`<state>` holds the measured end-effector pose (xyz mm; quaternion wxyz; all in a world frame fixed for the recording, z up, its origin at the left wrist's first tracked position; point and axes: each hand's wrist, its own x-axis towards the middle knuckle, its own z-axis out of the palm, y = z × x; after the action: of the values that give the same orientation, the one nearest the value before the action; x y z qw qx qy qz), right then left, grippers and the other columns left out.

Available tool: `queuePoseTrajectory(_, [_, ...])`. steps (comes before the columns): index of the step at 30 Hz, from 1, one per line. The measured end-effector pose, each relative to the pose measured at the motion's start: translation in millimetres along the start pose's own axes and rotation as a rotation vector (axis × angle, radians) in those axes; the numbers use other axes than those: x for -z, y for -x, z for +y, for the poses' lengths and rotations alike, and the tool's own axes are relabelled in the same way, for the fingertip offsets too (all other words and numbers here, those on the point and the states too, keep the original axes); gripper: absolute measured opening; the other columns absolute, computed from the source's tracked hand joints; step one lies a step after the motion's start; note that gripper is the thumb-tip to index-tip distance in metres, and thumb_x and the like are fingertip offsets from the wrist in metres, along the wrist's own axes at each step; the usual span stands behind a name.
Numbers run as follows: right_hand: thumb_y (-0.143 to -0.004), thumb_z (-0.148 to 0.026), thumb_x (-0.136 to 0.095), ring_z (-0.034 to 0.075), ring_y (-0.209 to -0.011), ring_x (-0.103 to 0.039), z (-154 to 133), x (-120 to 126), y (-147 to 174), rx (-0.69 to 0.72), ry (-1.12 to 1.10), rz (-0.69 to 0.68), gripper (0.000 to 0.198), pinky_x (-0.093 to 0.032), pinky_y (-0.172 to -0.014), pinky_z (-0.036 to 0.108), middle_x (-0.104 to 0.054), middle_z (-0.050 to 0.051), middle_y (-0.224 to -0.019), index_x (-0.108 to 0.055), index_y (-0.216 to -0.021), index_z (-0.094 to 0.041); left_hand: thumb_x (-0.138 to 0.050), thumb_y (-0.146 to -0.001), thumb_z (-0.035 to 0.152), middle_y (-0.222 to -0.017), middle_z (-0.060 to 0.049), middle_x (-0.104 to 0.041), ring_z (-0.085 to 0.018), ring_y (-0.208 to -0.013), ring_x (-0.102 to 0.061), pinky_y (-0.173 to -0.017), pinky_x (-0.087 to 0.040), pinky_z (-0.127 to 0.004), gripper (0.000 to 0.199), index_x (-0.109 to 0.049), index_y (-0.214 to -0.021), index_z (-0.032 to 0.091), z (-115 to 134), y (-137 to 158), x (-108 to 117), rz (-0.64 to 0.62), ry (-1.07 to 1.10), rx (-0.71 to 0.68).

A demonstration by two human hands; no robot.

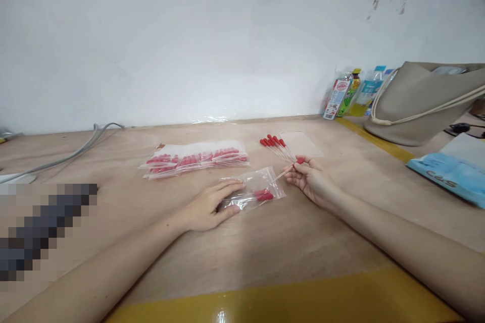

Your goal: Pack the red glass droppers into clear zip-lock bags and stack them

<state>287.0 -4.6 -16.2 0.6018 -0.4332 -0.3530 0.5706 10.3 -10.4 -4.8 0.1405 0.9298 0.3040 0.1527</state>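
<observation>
My left hand [212, 204] lies over the near end of a clear zip bag [250, 181], thumb and fingers spread and resting on the plastic. Inside that bag are red-bulbed droppers [264, 195]. Between the fingertips of my right hand [312, 176] is a dropper [299, 161], held by its red bulb, its thin stem pointing left to the bag's mouth. Just beyond this hand, several loose droppers [273, 141] lie fanned out, red bulbs away from me. How far the held stem reaches into the bag is hard to make out.
Filled zip bags [197, 156] lie overlapping in a row at centre left. A flat translucent bag [303, 144] is behind the loose droppers. Bottles [364, 93], a grey bag [420, 106] and a blue packet [447, 176] stand or lie at right. A grey cable [83, 146] runs at left.
</observation>
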Motion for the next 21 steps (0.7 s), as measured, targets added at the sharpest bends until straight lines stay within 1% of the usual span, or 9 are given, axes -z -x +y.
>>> queuePoseTrajectory(2, [-0.075,-0.013,-0.051,0.01,-0.056,-0.062,-2,1,0,0.008,-0.03,0.002,0.024,-0.051,-0.057,0.023,-0.063,-0.002,-0.065,-0.035,-0.09,-0.024,-0.045,-0.089,0.036,-0.136,-0.004,-0.041,-0.022,-0.124,-0.039,-0.103,-0.034,-0.042,0.047,-0.034,-0.134,0.026,1,0,0,-0.001,0.001,0.003])
queuePoseTrajectory(6, [-0.078,-0.016,-0.051,0.011,-0.056,-0.062,-3,-2,3,0.048,0.026,0.002,0.022,-0.051,-0.057,0.024,-0.06,-0.005,-0.063,-0.034,-0.089,-0.024,-0.046,-0.089,0.037,-0.136,-0.004,-0.041,-0.021,-0.124,-0.039,-0.104,-0.034,-0.041,0.048,-0.034,-0.134,0.026,1,0,0,-0.006,-0.004,0.014])
queuePoseTrajectory(10, [-0.077,-0.024,-0.055,0.012,-0.059,-0.063,2,-7,10,0.005,0.082,-0.025,0.023,-0.052,-0.062,0.028,-0.059,-0.004,-0.066,-0.034,-0.085,-0.024,-0.046,-0.089,0.036,-0.136,-0.005,-0.041,-0.022,-0.124,-0.039,-0.103,-0.034,-0.041,0.049,-0.032,-0.135,0.025,1,0,0,0.003,0.003,0.002])
queuePoseTrajectory(12, [-0.073,-0.03,-0.06,0.012,-0.061,-0.062,5,-7,11,0.03,0.133,-0.057,0.028,-0.052,-0.063,0.03,-0.058,-0.004,-0.068,-0.036,-0.085,-0.023,-0.046,-0.089,0.035,-0.136,-0.004,-0.041,-0.022,-0.124,-0.039,-0.103,-0.034,-0.041,0.05,-0.032,-0.135,0.025,1,0,0,0.005,0.005,0.006])
queuePoseTrajectory(14, [-0.067,-0.035,-0.065,0.012,-0.06,-0.06,7,-4,9,0.092,0.277,-0.102,0.032,-0.05,-0.061,0.028,-0.058,-0.003,-0.07,-0.042,-0.084,-0.022,-0.046,-0.089,0.035,-0.136,-0.004,-0.042,-0.022,-0.124,-0.039,-0.103,-0.034,-0.04,0.05,-0.032,-0.135,0.025,2,0,0,0.002,0.003,0.014])
queuePoseTrajectory(16, [-0.063,-0.037,-0.067,0.01,-0.057,-0.054,8,1,6,0.191,0.519,-0.147,0.031,-0.046,-0.056,0.026,-0.057,-0.002,-0.067,-0.052,-0.082,-0.019,-0.046,-0.089,0.036,-0.135,-0.004,-0.042,-0.022,-0.123,-0.04,-0.103,-0.034,-0.04,0.05,-0.031,-0.135,0.025,2,0,1,0.002,0.0,0.017])
queuePoseTrajectory(18, [-0.062,-0.038,-0.067,0.009,-0.053,-0.047,8,6,2,0.289,0.757,-0.182,0.028,-0.04,-0.051,0.024,-0.054,-0.002,-0.062,-0.061,-0.079,-0.017,-0.046,-0.089,0.036,-0.135,-0.005,-0.042,-0.022,-0.123,-0.04,-0.103,-0.034,-0.041,0.05,-0.031,-0.135,0.025,3,-1,1,0.001,-0.001,0.019])
queuePoseTrajectory(19, [-0.063,-0.038,-0.067,0.009,-0.053,-0.044,9,7,0,0.316,0.835,-0.202,0.027,-0.038,-0.05,0.023,-0.053,-0.002,-0.06,-0.064,-0.079,-0.016,-0.046,-0.089,0.036,-0.135,-0.005,-0.042,-0.022,-0.123,-0.04,-0.102,-0.035,-0.041,0.051,-0.03,-0.135,0.025,3,-1,1,0.0,-0.002,0.019])
queuePoseTrajectory(21, [-0.063,-0.038,-0.066,0.009,-0.052,-0.043,10,7,-4,0.304,0.88,-0.27,0.028,-0.036,-0.048,0.022,-0.054,-0.001,-0.059,-0.067,-0.08,-0.016,-0.046,-0.089,0.036,-0.136,-0.005,-0.041,-0.022,-0.123,-0.04,-0.102,-0.035,-0.041,0.05,-0.03,-0.135,0.025,3,-1,2,-0.002,-0.005,0.017])
